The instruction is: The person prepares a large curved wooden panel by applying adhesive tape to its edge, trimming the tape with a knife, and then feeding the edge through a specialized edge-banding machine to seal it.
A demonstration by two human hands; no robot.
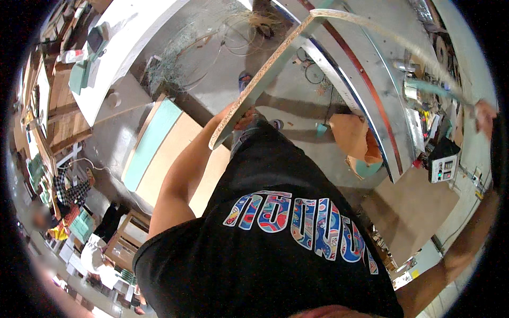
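A chipboard panel (265, 74) with a raw speckled edge and a pale grey-green face is tilted up in front of me. Its edge climbs from near my waist to a sharp corner at the top, then a blurred edge runs down to the right. My left hand (245, 120) grips the panel near its lower left end, fingers partly hidden behind it. Far out on the right, my right hand (484, 116) is closed at the end of the blurred edge. A pale green strip shows just beside that hand, and I cannot tell whether it belongs to the panel.
Beyond the panel stands a long metal machine table (371, 69) with a reddish-brown strip. A control box (444, 168) is at the right. Stacked boards (172, 143) lie left, a white table (132, 32) farther back. Tangled strapping (175, 63) and brown scrap (352, 137) litter the floor. People work at lower left.
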